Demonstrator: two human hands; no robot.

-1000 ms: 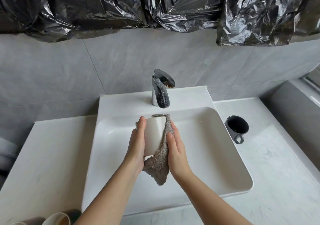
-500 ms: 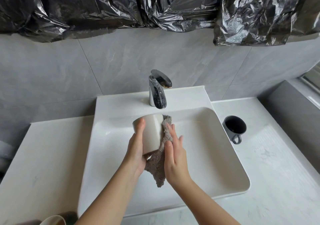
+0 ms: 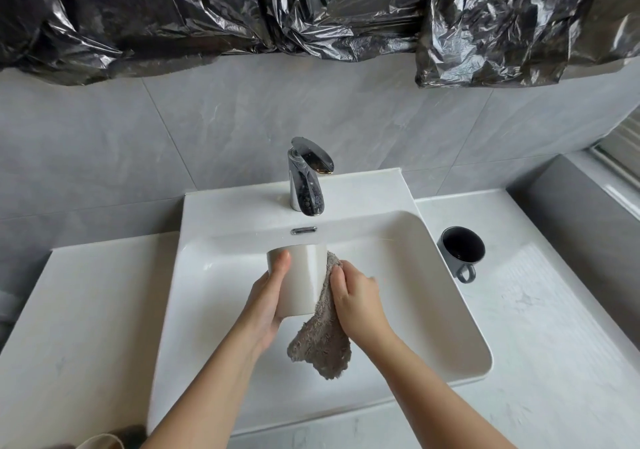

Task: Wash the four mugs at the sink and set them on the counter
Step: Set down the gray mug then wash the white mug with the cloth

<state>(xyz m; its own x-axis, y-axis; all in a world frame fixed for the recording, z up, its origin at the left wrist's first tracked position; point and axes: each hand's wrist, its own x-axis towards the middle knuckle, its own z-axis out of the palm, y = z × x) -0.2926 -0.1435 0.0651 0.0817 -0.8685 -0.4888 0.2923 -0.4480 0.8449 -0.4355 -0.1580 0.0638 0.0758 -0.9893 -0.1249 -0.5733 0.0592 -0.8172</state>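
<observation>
Over the white sink [image 3: 450,327], I counted from my feed two hands, one cloth, one tap and two mugs I could be sure of. There was also a pale curved rim [image 3: 100,441] cut off at the bottom left edge of the frame, maybe a third mug, couldn't tell. The pale mug [image 3: 301,275] was up above the basin, just below the chrome tap [image 3: 306,178] and between the two hands, tilted, with its wider end toward the tap and its narrower end toward the person. The left hand [image 3: 266,306] had it from the left and underneath, the thumb laid along the near side toward the rim and the fingers wrapped round behind, so a firm grip round the body. The right hand [image 3: 356,296] sat tight against the mug's right side, fingers curled in and bunching the grey-brown cloth [image 3: 320,348] against the wall of the mug. The rest of the cloth hung loose below both hands over the basin. I couldn't see the handle of this mug. The dark grey mug [image 3: 460,249] stood upright on the marble counter [image 3: 554,344] just right of the sink, well apart from both hands, mouth up, handle pointing toward the person. Crinkled black plastic sheeting [image 3: 311,8] hung across the top, over the grey tiled wall [image 3: 104,154].
</observation>
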